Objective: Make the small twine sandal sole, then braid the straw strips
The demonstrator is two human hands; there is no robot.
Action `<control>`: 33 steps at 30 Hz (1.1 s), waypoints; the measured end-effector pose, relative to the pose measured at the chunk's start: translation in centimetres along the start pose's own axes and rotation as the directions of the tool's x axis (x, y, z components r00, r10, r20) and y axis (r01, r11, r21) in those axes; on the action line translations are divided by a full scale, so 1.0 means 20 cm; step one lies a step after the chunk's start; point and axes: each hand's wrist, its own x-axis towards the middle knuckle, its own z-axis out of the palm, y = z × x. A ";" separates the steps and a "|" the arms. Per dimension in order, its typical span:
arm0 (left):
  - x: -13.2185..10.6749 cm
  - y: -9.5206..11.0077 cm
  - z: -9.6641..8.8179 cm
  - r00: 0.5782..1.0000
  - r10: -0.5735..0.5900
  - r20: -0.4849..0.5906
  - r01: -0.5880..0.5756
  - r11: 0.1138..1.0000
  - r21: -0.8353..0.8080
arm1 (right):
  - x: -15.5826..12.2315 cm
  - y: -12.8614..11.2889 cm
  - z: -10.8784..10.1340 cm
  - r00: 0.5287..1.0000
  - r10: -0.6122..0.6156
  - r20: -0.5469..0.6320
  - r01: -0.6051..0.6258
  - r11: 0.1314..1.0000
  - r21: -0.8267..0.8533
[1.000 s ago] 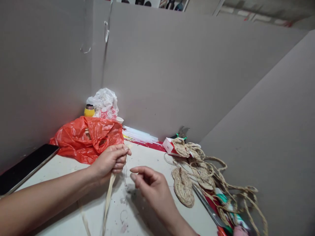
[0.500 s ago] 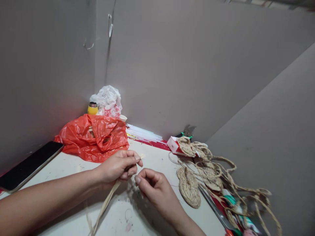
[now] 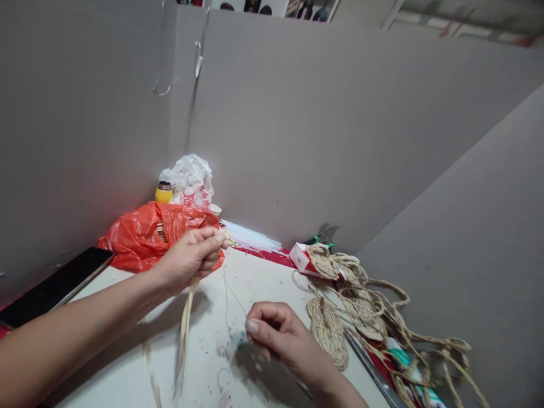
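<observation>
My left hand (image 3: 198, 255) is closed on a bundle of pale, flat straw strands (image 3: 186, 334). A short tuft sticks out past the fingertips and the long ends hang down below the palm. My right hand (image 3: 276, 328) is lower and to the right, thumb and forefinger pinched on a thin thread (image 3: 233, 292). The thread runs taut up to the straw at my left hand, and another loose length dangles beside it. To the right of my right hand lies a woven straw sole (image 3: 328, 331).
A red plastic bag (image 3: 131, 238) sits at the back left, near a phone (image 3: 59, 283) and a yellow jar (image 3: 164, 192). White sticks (image 3: 250, 235) lie along the wall. Braided straw sandals with cords (image 3: 361, 306), pliers (image 3: 327, 235) and scissors (image 3: 369, 362) are on the right.
My left hand has risen with the straw, while my right hand has moved down and right. The gap between them has widened, with the thread stretched across it. The camera view has tilted up slightly.
</observation>
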 end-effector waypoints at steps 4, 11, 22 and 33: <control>0.00 0.08 -0.04 0.998 0.049 -0.031 -0.049 0.999 0.011 | -0.01 0.00 -0.02 0.998 -0.026 0.065 0.029 0.999 -0.037; 0.00 0.11 -0.05 0.987 0.147 -0.060 -0.145 0.989 0.023 | -0.01 0.01 -0.05 0.995 -0.001 0.104 0.005 0.999 -0.040; 0.02 0.18 -0.13 0.997 0.053 -0.054 -0.050 0.998 0.044 | -0.01 0.04 0.05 0.964 0.144 0.225 -0.042 0.914 -0.404; -0.04 -0.08 0.06 0.970 -0.129 0.208 0.104 0.987 0.123 | 0.00 -0.07 0.12 0.971 -0.097 -0.220 0.104 0.994 0.022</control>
